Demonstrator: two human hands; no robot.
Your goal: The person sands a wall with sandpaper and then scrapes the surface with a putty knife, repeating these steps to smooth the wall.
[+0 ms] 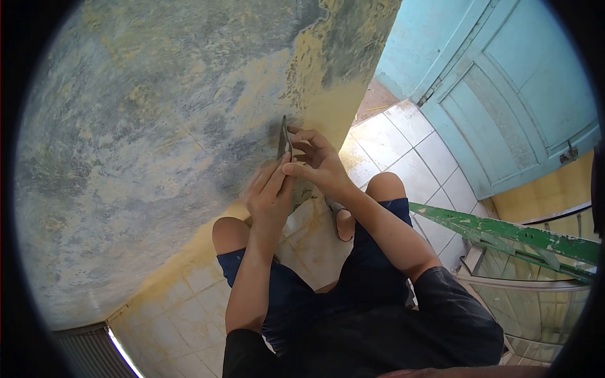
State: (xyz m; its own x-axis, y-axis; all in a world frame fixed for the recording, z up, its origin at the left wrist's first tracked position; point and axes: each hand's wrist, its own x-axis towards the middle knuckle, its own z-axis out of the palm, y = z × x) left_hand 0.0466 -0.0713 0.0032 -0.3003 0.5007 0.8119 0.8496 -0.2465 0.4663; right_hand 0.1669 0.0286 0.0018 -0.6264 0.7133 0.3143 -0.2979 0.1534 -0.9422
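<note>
In the head view, you hold one thin dark piece (283, 143) up close to the patchy wall (164, 126), in front of your two knees (386, 186). Your left hand (271, 192) pinches its low end, and your right hand (320, 162) has its fingers closed on its side. The piece is nearly edge-on, so it may be a scraper or a sheet. One long green bar (504, 232) sticks out past your right arm, over a glass panel (526, 309). One blue door (504, 107) stands beyond, above white tiles (378, 140).
</note>
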